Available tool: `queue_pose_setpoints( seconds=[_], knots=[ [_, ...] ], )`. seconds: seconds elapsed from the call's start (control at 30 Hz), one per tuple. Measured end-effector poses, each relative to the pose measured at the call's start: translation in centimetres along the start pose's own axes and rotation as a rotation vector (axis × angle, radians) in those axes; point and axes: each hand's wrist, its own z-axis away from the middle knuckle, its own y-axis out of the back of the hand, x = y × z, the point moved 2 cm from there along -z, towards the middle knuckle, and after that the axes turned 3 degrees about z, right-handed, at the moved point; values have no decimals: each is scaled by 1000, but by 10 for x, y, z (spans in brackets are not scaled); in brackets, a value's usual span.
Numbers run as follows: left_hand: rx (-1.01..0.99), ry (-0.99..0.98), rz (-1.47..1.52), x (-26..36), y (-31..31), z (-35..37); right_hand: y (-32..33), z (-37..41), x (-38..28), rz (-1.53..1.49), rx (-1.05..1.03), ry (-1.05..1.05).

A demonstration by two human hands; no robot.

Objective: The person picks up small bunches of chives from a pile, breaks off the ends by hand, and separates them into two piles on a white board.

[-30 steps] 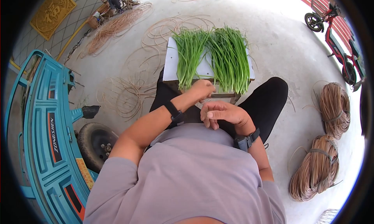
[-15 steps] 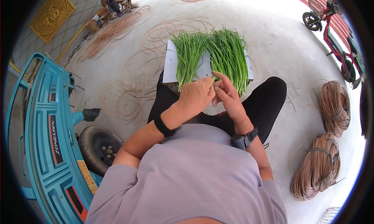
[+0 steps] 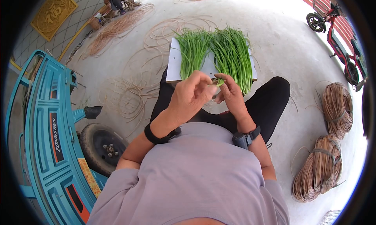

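Two piles of green chives, a left pile and a right pile, lie on a white board in front of my lap. Just short of the board's near edge, a small bit of green chive shows between my two hands. My left hand is closed, thumb and forefinger pinched at one side of it. At the other side, my right hand is closed on it with bent fingers. The fingers hide most of this piece.
A blue cargo vehicle with a black wheel stands at my left. Bundles of brown cane lie at right, near a red scooter. Loose cane coils spread over the floor. A person sits at far left.
My left hand has turned and its fingers have opened out a little from a tighter curl. The green bit between my hands now shows. The chive piles look the same.
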Motion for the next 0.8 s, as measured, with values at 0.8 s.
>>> queue_pose_setpoints(
  seconds=[0.8],
  knots=[
    [448,-346,654,62,75,0,-9,11,24,755,-423,-141]
  ],
)
